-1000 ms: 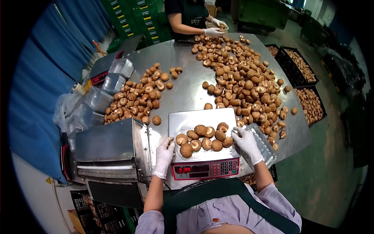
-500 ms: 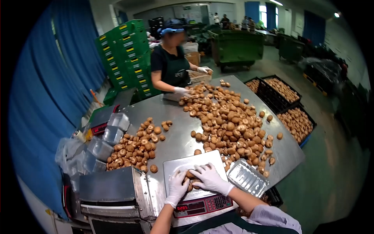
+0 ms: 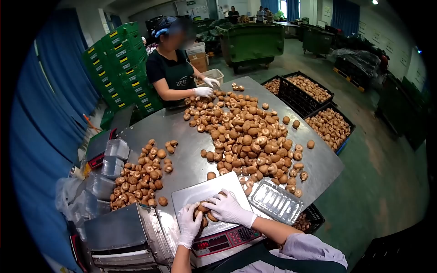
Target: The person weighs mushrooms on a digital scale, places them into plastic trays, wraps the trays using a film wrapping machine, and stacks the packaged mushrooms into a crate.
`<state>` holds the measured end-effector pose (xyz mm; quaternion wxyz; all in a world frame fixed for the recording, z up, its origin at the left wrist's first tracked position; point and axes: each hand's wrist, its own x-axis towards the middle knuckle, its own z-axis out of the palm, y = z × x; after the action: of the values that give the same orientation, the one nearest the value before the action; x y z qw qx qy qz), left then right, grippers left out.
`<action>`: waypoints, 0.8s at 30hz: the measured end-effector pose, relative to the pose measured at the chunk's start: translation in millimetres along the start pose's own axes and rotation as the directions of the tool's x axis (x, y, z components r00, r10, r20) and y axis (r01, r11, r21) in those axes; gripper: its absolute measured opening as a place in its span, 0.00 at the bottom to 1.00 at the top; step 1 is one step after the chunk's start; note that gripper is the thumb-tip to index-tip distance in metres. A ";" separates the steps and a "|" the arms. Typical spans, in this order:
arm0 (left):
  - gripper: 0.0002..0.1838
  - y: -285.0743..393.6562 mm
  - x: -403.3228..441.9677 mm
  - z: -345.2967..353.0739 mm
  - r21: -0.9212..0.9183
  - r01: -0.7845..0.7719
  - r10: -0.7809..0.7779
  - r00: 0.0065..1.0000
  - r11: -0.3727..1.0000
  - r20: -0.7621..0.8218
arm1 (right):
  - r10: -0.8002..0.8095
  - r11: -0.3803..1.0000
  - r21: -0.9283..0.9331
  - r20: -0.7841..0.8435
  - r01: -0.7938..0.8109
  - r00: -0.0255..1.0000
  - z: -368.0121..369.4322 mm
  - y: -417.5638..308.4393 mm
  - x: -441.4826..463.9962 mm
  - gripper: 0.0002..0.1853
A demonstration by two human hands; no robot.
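Both my hands wear white gloves and rest over a small heap of brown shiitake mushrooms (image 3: 212,217) on the metal plate of a digital scale (image 3: 184,197). My left hand (image 3: 188,224) curls round the heap's left side. From the right, my right hand (image 3: 230,210) closes over its top, partly hiding the mushrooms. Red digits glow on the scale's display, too blurred to read surely. Just right of the scale lies a clear plastic tray (image 3: 276,201). Beyond it spreads a large pile of shiitake mushrooms (image 3: 248,136).
A smaller mushroom pile (image 3: 139,179) lies left, beside stacked clear trays (image 3: 101,185) and a metal machine (image 3: 116,230). Across the steel table (image 3: 182,154) a co-worker (image 3: 170,75) handles mushrooms. Black crates (image 3: 334,127) of mushrooms stand right; green crates (image 3: 116,68) rise behind.
The view has turned, so the table and the co-worker sit further left. The co-worker's hands have come closer together at the pile. My hands stay on the mushrooms on the scale.
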<state>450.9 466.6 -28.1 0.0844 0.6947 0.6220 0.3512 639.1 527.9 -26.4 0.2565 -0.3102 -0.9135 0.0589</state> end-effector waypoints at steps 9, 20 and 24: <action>0.24 0.5 2.3 -4.5 0.130 -0.053 0.036 0.990 0.990 0.133 | -0.003 0.999 -0.044 0.013 0.004 1.000 1.1 -2.6 1.0 0.25; 0.28 -25.0 -7.3 -54.3 -0.163 0.411 -0.420 0.907 0.897 -0.023 | 0.684 0.479 0.713 0.063 -0.512 0.727 -51.8 54.2 -35.4 0.18; 0.30 -43.1 -24.8 -51.2 -0.116 0.549 -0.538 0.835 0.828 0.112 | 0.687 0.554 0.357 0.315 -0.752 0.655 -55.6 66.4 -57.2 0.22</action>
<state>386.3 436.5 -23.6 0.2534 0.4937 0.7635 0.3303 741.5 544.1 -21.0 0.2110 -0.5821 -0.6795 0.3936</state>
